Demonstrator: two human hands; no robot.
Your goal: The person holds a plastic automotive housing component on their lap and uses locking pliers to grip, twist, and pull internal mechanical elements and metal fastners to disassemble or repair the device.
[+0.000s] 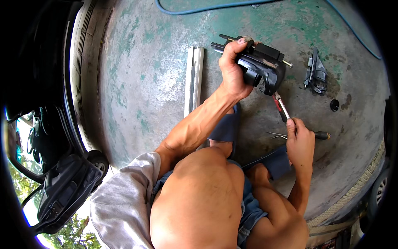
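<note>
My left hand (pixel 235 68) is wrapped round a black mechanical part (pixel 265 66), holding it up above the floor. A long bolt sticks out at the part's right end, and its lower side curves down like a claw. Below it, my right hand (pixel 299 139) grips a slim hand tool (pixel 281 108) with bare metal and a red-and-black handle. The tool's upper end meets the part's lower edge; its exact kind is unclear. A forked pry tool (pixel 321 135) with a dark handle shows on both sides of my right hand, its middle hidden behind the fingers.
Another black part (pixel 316 74) and a small black round piece (pixel 334 105) lie on the worn concrete floor at right. A pale metal rail (pixel 194 81) lies left of my arm. A blue hose (pixel 207 9) curves along the far side. A car with an open door (pixel 68 191) stands left.
</note>
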